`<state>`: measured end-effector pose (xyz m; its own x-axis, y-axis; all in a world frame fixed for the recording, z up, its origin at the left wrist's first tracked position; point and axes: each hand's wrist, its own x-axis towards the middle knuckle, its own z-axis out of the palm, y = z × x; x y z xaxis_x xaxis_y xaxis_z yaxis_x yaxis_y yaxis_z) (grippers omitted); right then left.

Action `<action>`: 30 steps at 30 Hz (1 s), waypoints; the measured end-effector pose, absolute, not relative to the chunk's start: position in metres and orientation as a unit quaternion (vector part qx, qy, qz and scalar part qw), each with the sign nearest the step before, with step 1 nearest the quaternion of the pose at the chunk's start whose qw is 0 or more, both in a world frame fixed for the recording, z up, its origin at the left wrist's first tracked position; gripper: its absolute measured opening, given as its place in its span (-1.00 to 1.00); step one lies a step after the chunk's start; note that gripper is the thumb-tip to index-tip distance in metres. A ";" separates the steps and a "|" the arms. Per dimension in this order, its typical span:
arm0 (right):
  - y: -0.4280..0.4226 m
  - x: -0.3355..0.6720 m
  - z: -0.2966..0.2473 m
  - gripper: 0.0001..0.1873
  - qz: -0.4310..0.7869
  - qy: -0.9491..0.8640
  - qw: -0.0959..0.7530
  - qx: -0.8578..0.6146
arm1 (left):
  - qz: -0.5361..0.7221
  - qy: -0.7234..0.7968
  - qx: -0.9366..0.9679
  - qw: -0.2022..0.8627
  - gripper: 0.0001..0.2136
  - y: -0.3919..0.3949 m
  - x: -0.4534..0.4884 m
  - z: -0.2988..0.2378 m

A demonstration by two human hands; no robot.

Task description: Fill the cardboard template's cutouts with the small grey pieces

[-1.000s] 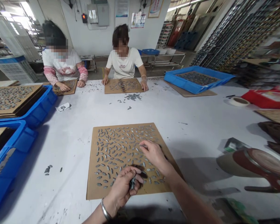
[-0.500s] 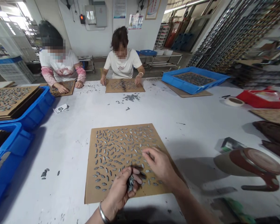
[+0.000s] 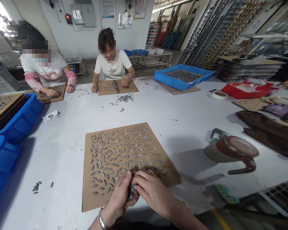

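My left hand (image 3: 118, 193), with a silver bangle at the wrist, is closed around a clump of small grey leaf-shaped pieces (image 3: 131, 191). Against it rests my right hand (image 3: 155, 193), its bent fingers touching the clump; their tips are partly hidden, and whatever they pinch cannot be made out. Both hands are over the near edge of a brown cardboard sheet (image 3: 86, 201). Similar grey pieces lie spread across the sheet, spaced apart in rough rows. Part of its near right area is covered by my hands.
A lidded mug (image 3: 230, 151) stands on the white table (image 3: 69, 179) at right. Blue crates (image 3: 31, 111) line the left side; a blue tray (image 3: 182, 84) sits at the far right. Two people work opposite, at cardboard sheets. Loose grey pieces (image 3: 126, 97) lie near them.
My right hand has come from above the sheet back to my left hand and now touches the clump. The view has swung to the right.
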<state>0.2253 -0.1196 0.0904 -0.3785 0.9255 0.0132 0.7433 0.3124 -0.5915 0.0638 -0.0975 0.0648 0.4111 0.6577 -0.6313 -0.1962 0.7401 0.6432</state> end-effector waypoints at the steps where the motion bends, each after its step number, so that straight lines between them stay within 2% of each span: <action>1: -0.120 0.226 0.090 -0.76 0.261 -0.791 0.183 -0.522 | 0.266 0.470 0.239 0.807 -0.43 -0.097 0.064 0.064; 5: -0.104 0.245 0.086 -0.80 0.294 -0.742 0.267 -0.540 | 0.273 0.436 0.250 0.820 -0.45 -0.094 0.066 0.060; 8: -0.070 0.275 0.078 -0.83 0.251 -0.679 0.328 -0.607 | 0.286 0.401 0.274 0.826 -0.47 -0.093 0.067 0.056; 15: -0.002 0.305 0.055 -0.85 0.182 -0.652 0.217 -0.703 | 0.294 0.383 0.270 0.833 -0.53 -0.092 0.065 0.047; 19: 0.004 0.298 0.046 -0.88 0.168 -0.651 0.197 -0.714 | 0.309 0.379 0.260 0.833 -0.55 -0.091 0.064 0.046; 23: 0.003 0.302 0.047 -0.93 0.145 -0.648 0.210 -0.717 | 0.299 0.368 0.258 0.842 -0.56 -0.091 0.065 0.048; 27: -0.020 0.302 0.063 -0.89 0.114 -0.647 0.296 -0.694 | 0.288 0.385 0.245 0.842 -0.54 -0.092 0.063 0.052; 30: -0.056 0.282 0.079 -0.87 0.162 -0.661 0.329 -0.654 | 0.291 0.391 0.234 0.841 -0.50 -0.093 0.062 0.052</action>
<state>0.2821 -0.0560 0.0788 0.0721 0.9723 0.2224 0.7587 0.0913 -0.6450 0.0623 -0.0930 0.0520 0.5251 0.6725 -0.5215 -0.3061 0.7211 0.6216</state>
